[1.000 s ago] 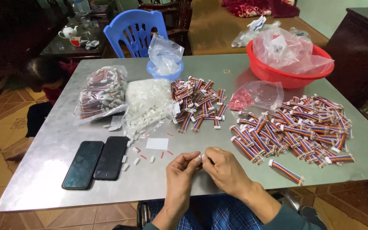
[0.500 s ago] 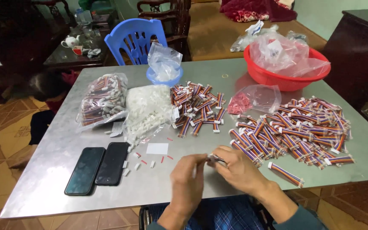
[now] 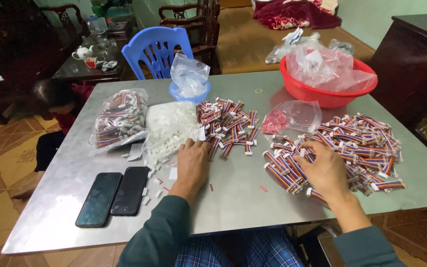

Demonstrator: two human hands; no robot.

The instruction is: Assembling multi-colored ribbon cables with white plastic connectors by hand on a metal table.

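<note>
Two bare hands rest on a grey metal table [image 3: 233,198], each at a different heap. The left hand [image 3: 192,159] lies palm down near the middle of the table, fingers loosely spread and flat, their tips touching the near edge of a pile of small white plastic connectors [image 3: 170,129]; it grips nothing that can be seen. The right hand [image 3: 325,169] lies over the near-left side of a large heap of striped ribbon-cable pieces [image 3: 352,148] toward the right edge, fingers curled down into the cables; whether it has one pinched cannot be told. A smaller heap of the same cables [image 3: 226,126] sits between the white connectors and the large heap, just beyond the left hand. Two dark phones [image 3: 114,195] lie side by side near the front-left corner. A clear bag of cables [image 3: 118,118] rests toward the left edge, beside the white pile. At the far edge stand a small blue bowl [image 3: 189,93] with a clear bag in it and a red basin [image 3: 322,91] filled with plastic bags. A clear bag of small pink parts [image 3: 292,117] lies just in front of the basin.
</note>
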